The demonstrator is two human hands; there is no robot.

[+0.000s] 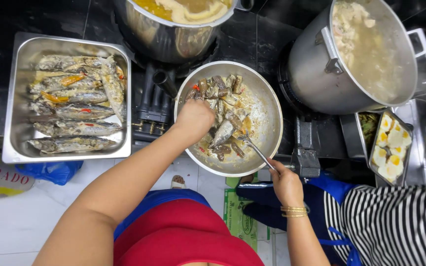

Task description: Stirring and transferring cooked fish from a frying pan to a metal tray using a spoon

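Observation:
A round metal pan (271,106) sits on a black stove and holds several cooked fish pieces (223,132) in pale sauce with red chilli bits. My left hand (195,119) reaches into the pan's left side, fingers closed down on the fish there; what it grips is hidden beneath it. At the pan's near rim, my right hand (285,183), with gold bangles on the wrist, holds the handle of a metal spoon (254,148) whose tip rests among the fish.
A rectangular steel tray (19,106) of whole cooked fish lies at left. A pot of yellow stew (173,34) stands behind the pan, a large pot of pale broth (316,64) at right. Beside it is a tray of halved eggs (393,148). A person in a striped shirt (395,221) stands at right.

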